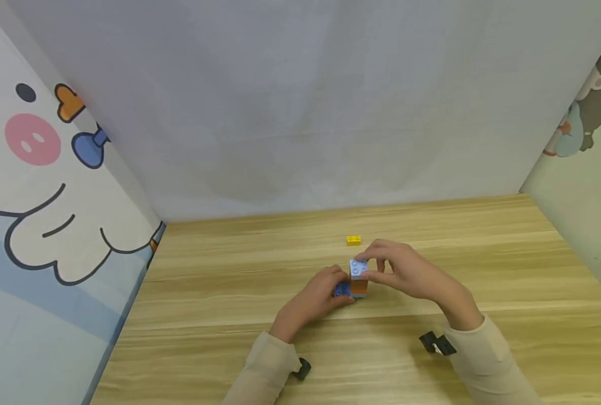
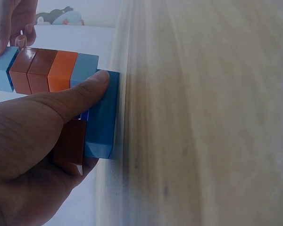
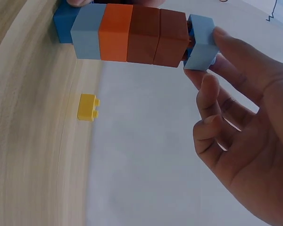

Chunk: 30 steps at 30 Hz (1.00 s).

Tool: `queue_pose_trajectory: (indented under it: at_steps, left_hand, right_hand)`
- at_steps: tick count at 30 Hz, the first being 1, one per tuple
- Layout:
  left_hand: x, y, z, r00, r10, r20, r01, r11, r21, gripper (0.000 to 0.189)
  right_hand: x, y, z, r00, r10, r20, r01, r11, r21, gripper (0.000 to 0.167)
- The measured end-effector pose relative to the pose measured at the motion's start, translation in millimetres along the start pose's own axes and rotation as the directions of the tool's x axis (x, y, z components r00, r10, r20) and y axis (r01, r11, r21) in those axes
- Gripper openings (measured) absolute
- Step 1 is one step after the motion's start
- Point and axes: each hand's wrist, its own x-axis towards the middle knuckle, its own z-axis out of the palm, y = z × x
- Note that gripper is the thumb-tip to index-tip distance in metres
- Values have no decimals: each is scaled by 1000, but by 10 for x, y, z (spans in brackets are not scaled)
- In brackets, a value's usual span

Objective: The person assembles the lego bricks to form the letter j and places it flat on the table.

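Note:
A small tower of toy building bricks stands on a long blue brick on the table. Upward from that base come a grey-blue brick, an orange brick and two brown bricks. My right hand pinches a light blue brick at the tower's top, where a narrow gap with studs shows beneath it. With thumb and fingers, my left hand grips the base of the build. Another brown brick sits on the base's other end, partly hidden by that hand.
Behind the tower a yellow brick lies by itself on the wooden table. A pale cloth wall rises at the table's back edge, with printed panels to the left and right. Dark straps are on both sleeves.

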Motion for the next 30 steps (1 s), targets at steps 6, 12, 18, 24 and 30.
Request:
queue_pose_trajectory:
  at_steps: [6, 12, 18, 24, 30]
  left_hand:
    - [-5, 6, 17, 1000, 2, 0, -2, 1000, -1, 36]
    - [-11, 11, 18, 1000, 10, -4, -10, 1000, 4, 36]
    - [-4, 21, -7, 1000, 15, -6, -15, 1000, 1, 37]
    - [0, 24, -6, 1000, 15, -3, -15, 1000, -9, 38]
    - [10, 21, -5, 1000, 9, 2, -9, 1000, -19, 39]
  right_hand:
    - [-8, -32, 10, 1000, 27, 8, -27, 1000, -12, 31]
    - [-22, -66, 23, 999, 36, -7, -36, 998, -50, 31]
    - [-30, -64, 37, 999, 28, -27, -29, 998, -61, 30]
    - [-73, -28, 112, 998, 32, -48, -35, 998, -48, 32]
    - [-107, 20, 201, 998, 28, -55, -32, 997, -74, 41]
